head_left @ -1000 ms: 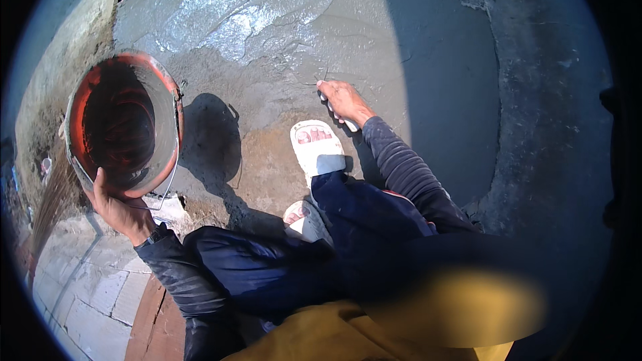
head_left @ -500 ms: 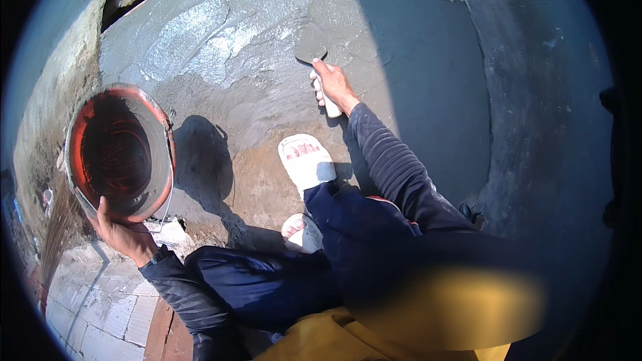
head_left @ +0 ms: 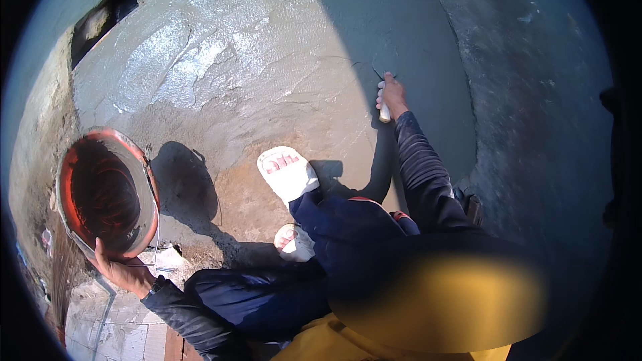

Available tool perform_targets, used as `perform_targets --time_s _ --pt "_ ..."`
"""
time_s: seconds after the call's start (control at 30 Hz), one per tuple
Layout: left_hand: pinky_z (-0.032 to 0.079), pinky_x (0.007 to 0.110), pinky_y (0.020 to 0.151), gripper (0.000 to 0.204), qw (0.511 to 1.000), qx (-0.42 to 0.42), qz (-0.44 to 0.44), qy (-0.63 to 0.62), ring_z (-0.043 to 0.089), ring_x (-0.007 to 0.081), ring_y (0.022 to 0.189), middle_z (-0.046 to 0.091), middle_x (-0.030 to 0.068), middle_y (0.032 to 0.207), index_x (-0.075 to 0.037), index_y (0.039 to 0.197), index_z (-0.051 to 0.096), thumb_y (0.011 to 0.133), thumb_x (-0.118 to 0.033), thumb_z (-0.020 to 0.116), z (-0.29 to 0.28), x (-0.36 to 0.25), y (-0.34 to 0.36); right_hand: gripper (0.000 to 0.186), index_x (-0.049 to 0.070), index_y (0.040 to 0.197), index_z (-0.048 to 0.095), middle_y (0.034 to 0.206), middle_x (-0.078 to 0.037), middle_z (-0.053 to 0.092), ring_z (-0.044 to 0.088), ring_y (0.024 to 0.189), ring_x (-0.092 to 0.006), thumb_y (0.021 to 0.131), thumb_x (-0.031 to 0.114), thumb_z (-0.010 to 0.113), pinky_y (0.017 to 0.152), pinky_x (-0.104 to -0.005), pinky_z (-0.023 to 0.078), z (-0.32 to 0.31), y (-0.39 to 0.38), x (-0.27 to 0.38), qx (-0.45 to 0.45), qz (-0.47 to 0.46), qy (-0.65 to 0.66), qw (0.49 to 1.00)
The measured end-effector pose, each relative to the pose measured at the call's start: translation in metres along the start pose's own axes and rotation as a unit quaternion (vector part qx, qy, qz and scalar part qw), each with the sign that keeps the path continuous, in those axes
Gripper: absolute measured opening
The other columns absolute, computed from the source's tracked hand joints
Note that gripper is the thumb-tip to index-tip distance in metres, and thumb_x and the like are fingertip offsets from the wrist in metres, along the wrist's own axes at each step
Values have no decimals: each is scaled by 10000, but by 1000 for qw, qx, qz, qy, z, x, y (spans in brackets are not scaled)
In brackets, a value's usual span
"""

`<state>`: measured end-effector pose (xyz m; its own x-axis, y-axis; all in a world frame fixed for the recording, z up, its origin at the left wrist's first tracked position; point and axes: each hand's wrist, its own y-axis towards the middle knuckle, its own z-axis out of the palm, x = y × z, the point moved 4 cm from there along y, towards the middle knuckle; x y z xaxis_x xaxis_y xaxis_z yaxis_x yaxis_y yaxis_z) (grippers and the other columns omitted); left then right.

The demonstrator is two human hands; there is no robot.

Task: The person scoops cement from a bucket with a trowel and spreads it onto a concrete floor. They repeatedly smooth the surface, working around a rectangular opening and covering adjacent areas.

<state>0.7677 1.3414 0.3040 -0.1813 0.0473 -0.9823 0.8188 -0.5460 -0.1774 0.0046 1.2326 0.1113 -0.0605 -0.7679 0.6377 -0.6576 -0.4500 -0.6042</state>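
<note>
My left hand (head_left: 122, 273) grips the near rim of an orange bucket (head_left: 148, 180), thumb over the edge, and holds it tilted so its mouth faces up toward me. Grey residue coats the bucket's inside. A pale-handled trowel (head_left: 384, 113) is in my right hand (head_left: 394, 94), fingers wrapped round the handle. Its blade is mostly lost against the shaded grey mortar; only a thin dark edge shows past my fingers. Wet mortar (head_left: 234, 60) spreads ahead of both hands, glossy and ridged at the left, smoother in the shade at the right.
My feet in white sandals (head_left: 287, 172) stand on bare brownish ground at the mortar's near edge. A dark opening (head_left: 107, 17) lies at the far left. Pale bricks (head_left: 120, 334) and a straw broom (head_left: 61, 274) are at the lower left. A rough border runs along the right.
My right hand has moved with the trowel to the right, from sunlit mortar into the shaded part. The bucket stays in my left hand, sitting slightly lower in view.
</note>
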Motion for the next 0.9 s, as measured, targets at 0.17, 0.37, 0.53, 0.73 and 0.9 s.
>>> perform_targets --time_s 0.17,0.37,0.53,0.73,0.9 --pt "577 400 1005 447 1000 0 14 -5 680 256 1166 673 162 1303 16 1371 564 966 -110 707 -1 2 4 544 40 1003 638 724 -35 564 554 540 -170 1103 539 445 470 -356 520 3 27 -2 -12 48 214 976" --pt "499 429 1105 718 1000 17 -2 -7 613 286 1279 578 184 1468 24 1556 411 933 -126 734 15 5 0 545 51 979 632 698 -30 545 533 525 -157 1091 563 482 468 -361 511 134 21 94 212 22 163 963" --pt "493 389 1086 720 1000 21 15 -3 624 243 1224 598 165 1405 24 1563 391 938 -90 729 20 -3 -10 501 15 951 637 698 -50 597 581 513 -163 1077 484 513 450 -356 483 237 -50 145 339 -145 -169 914" --pt "572 453 1031 462 1000 15 -26 -8 667 305 1191 649 207 1345 31 1369 559 960 -135 693 9 -1 -3 477 42 961 589 718 -39 584 564 521 -142 1088 493 502 435 -321 479 152 -56 114 196 -127 -108 966" --pt "543 446 1056 639 997 25 -62 43 641 300 1201 597 199 1406 23 1483 484 912 -123 732 30 -14 -13 420 34 1092 630 736 -25 556 579 582 -127 1063 441 531 491 -328 492 27 -159 86 224 -133 -72 963"
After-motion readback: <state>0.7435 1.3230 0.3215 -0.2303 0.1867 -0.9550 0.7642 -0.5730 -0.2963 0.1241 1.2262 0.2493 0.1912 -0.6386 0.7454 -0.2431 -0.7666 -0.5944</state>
